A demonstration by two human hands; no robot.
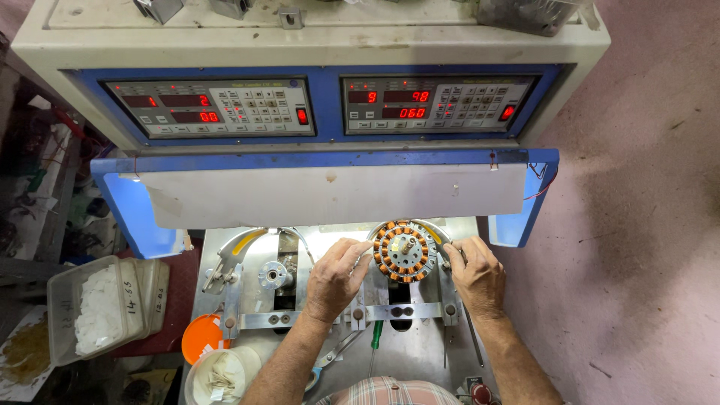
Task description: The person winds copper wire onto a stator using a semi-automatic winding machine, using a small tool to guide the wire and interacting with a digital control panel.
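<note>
A round motor stator (403, 251) with copper-coloured windings sits on a spindle at the right station of a metal winding machine bed (420, 352). My left hand (335, 277) rests at the stator's left edge, fingers bent and touching its rim. My right hand (475, 271) is at the stator's right side, fingertips by the rim and the curved guide there. Whether either hand pinches a wire is too small to see. An empty spindle (274, 274) stands at the left station.
A control panel with two red-digit displays (322, 105) and a blue-framed shield (330, 191) hang over the bed. A clear box of white pieces (94, 307) lies left, an orange lid (201, 339) and white tub (221, 375) near it. A green-handled tool (376, 336) lies on the bed.
</note>
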